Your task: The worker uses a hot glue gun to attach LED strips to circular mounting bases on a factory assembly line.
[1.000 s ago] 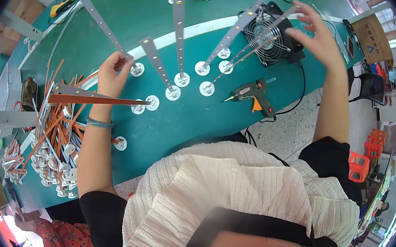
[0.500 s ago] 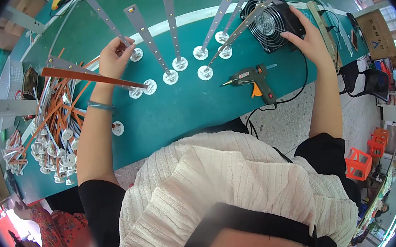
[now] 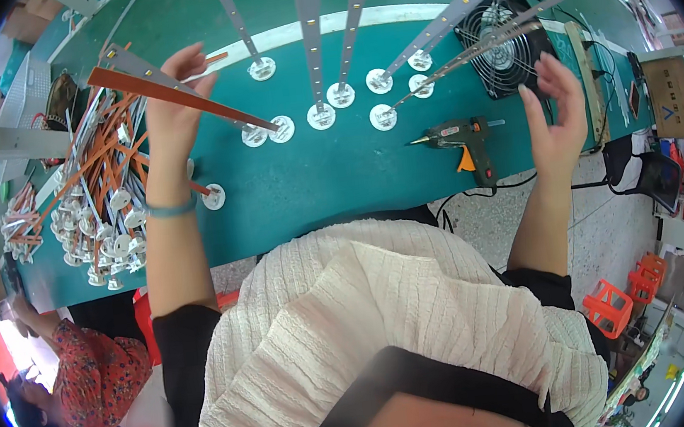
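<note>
My left hand [image 3: 172,106] is raised over the table's left side, its fingers loosely bent and apart from the thumb. An orange-tipped strip [image 3: 216,58] shows beside its fingertips and seems to lie behind it; contact is unclear. My right hand [image 3: 559,120] is open, fingers spread, just in front of a black fan [image 3: 502,51] with a round wire guard. Between the hands, several grey LED strips [image 3: 313,37] stand up from round white bases [image 3: 321,116]. One orange-faced strip [image 3: 180,97] leans across in front of my left forearm. A glue gun [image 3: 465,140] with an orange trigger lies right of the bases.
A heap of orange and white strips with white round ends [image 3: 102,226] covers the green table's [image 3: 290,194] left end. One loose white base [image 3: 213,197] lies near my left wrist. A black cable trails from the glue gun. Another person [image 3: 96,373] sits at lower left.
My left hand has let go of a standing strip near its base and moved up and left. My right hand has come off the fan's side and drawn back. The view has shifted slightly.
</note>
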`<state>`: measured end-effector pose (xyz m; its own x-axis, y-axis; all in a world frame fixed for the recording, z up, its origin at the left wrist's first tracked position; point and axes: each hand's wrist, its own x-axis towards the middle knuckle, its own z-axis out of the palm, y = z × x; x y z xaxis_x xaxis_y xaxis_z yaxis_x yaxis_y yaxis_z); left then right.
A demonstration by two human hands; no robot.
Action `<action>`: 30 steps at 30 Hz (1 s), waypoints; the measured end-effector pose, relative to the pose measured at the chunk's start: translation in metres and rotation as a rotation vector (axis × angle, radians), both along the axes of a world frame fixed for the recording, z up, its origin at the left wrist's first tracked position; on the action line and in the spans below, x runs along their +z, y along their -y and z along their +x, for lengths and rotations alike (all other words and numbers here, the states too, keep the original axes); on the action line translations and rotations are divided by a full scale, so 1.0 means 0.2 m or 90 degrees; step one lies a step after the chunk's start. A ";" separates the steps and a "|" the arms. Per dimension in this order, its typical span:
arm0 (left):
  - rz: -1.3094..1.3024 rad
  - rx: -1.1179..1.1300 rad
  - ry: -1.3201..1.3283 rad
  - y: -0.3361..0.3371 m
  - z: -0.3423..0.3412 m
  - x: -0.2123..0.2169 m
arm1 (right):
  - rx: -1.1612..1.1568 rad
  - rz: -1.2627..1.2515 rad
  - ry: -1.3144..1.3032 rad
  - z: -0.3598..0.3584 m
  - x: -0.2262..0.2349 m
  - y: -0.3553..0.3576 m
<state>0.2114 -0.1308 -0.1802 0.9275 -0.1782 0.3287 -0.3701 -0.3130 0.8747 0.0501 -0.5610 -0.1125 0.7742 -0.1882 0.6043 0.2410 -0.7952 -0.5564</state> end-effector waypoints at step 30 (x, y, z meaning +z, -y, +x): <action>0.151 -0.150 -0.095 0.07 -0.29 0.00 | 0.367 0.183 -0.217 -0.19 -0.33 -0.57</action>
